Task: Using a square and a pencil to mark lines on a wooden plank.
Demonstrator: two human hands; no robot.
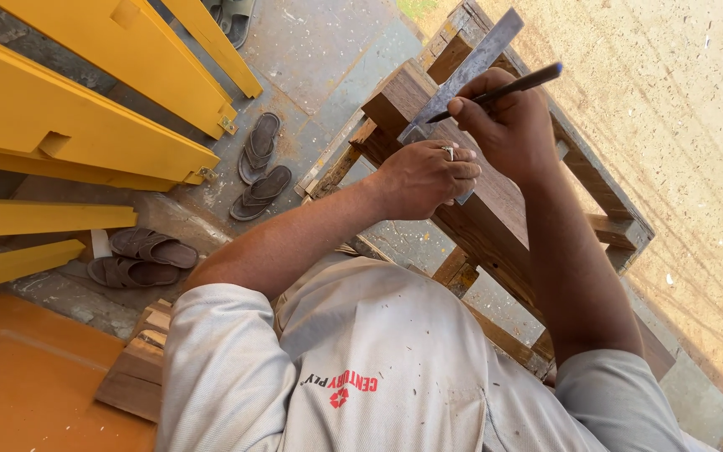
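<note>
pencil (508,86): dark and slim, with a blue cap at its far end; it sat pinched in the right hand, tilted toward 2 o'clock, tip down at the ruler's edge.

steel ruler (470,65): flat grey metal blade, running from about 7 to 1 o'clock across the wood, its lower end hidden under the left hand.

wood block (495,209): chunky dark brown timber, lying flat on a rough wooden frame, stretching from 11 toward 5 o'clock.
</note>
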